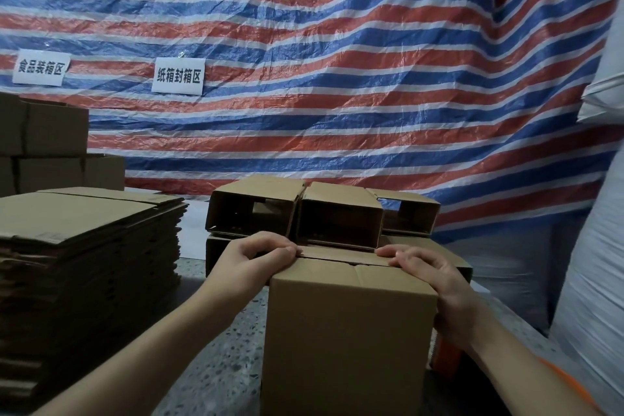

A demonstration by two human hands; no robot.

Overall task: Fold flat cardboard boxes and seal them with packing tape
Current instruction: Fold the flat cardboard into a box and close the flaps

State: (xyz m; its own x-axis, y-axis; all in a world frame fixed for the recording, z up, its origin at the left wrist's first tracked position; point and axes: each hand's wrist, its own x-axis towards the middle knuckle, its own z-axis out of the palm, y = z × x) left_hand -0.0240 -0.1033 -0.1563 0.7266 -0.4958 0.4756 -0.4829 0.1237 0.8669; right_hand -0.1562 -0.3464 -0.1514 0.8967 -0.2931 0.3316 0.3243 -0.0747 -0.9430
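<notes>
Cardboard box (349, 331) stands upright at the near edge of the bench (223, 348), close in front of the person. Its top flaps are folded down and meet in a seam across the top.

Left hand (251, 262) rests on the top left corner of the box. Its grip is partly closed: the fingers are curled over the far edge of the flap and press it down. Right hand (429, 275) rests on the top right corner. Its fingers are bent too and lie over the flap near the seam, and the palm lies against the right side of the box. Both hands touch the box.

Just behind the box, near the middle of the bench, lie 3 open boxes (320, 209) on their sides, with their open ends facing the person. They sit on top of more cardboard.

At the left edge of the bench is a tall stack of flat boxes (84, 267). Behind it, at the far left corner, are more brown boxes (50, 152) piled up.

An orange thing (445, 356) peeks out low beside the right side of the box; I cannot tell what it is.

A striped sheet (337, 61) of red, white and blue hangs behind the bench. 2 white paper signs (178, 75) with black writing are stuck on it.
</notes>
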